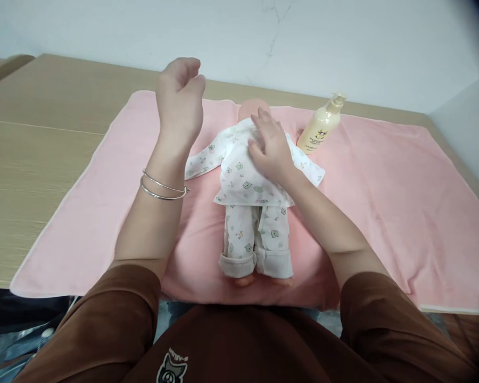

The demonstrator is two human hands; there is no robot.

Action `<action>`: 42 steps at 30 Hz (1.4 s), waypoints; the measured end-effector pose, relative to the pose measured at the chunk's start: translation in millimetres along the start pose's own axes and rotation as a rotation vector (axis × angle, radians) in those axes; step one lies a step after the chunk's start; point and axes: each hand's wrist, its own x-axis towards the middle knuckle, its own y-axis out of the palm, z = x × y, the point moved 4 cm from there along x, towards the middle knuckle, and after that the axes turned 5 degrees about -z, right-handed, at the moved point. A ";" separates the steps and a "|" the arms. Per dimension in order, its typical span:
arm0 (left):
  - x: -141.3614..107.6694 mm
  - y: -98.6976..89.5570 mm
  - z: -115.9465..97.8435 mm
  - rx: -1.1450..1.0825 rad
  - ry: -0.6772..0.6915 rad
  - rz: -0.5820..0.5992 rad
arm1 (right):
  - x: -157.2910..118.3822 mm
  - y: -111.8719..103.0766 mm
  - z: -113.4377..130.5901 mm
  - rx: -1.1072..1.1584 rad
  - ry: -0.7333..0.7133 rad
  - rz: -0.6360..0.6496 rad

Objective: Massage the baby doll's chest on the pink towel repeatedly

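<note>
A baby doll's bald head points to the far side of the table, and no face shows on it. The doll wears a white printed top and matching trousers with turned-up cuffs; its feet peek out at the near end. My right hand rests on the upper part of the top, fingers apart and holding nothing. Raised above the doll's left side, my left hand has its fingers curled in with the thumb close to them. Nothing shows in it, though its palm is partly hidden.
A pink cloth lies under the doll on a wooden table. Beyond the doll's right sleeve a pale yellow pump bottle leans at a tilt. A white wall stands behind the table.
</note>
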 end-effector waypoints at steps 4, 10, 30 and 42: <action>0.5 -3.6 -3.4 0.006 -0.017 -0.004 | 1.5 10.8 -4.8 -0.050 0.062 0.193; -2.3 3.1 -3.0 -0.030 0.035 0.022 | 2.8 9.5 -9.0 -0.053 0.078 0.095; -33.1 26.6 -15.2 -0.227 0.034 0.136 | 2.0 -80.3 -4.0 0.092 0.013 0.051; -10.2 107.7 -42.3 -0.941 -0.514 0.295 | -39.1 -215.0 -113.7 0.199 0.424 -0.360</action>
